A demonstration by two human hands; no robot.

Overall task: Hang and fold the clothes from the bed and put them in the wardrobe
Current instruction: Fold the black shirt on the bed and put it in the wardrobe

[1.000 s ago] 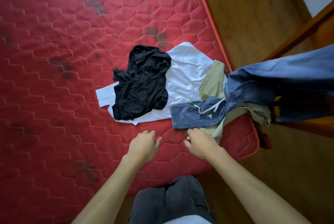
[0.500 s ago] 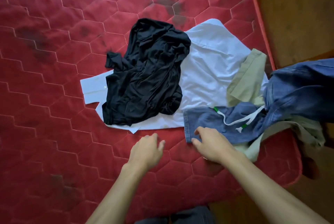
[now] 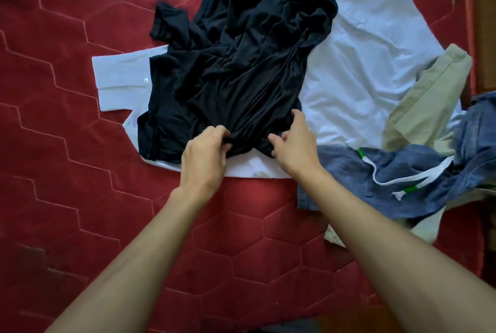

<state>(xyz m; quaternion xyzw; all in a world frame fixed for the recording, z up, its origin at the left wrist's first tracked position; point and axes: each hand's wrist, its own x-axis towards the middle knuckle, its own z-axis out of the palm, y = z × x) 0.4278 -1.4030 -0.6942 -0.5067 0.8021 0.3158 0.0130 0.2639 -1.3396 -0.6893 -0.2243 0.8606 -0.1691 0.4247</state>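
On the white shirt (image 3: pixel 362 50), black top (image 3: pixel 241 50), hem in left hand (image 3: pixel 205 155) and right hand (image 3: pixel 295 144)

A crumpled black garment (image 3: pixel 241 64) lies bunched on top of a flat white shirt (image 3: pixel 362 64) on the red mattress (image 3: pixel 67 144). Just right of them, blue denim drawstring shorts (image 3: pixel 349 171) overlap a beige garment (image 3: pixel 429 91).

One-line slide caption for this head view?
Left hand and right hand grip the black garment lying on a white shirt, blue shorts alongside, on a red mattress.
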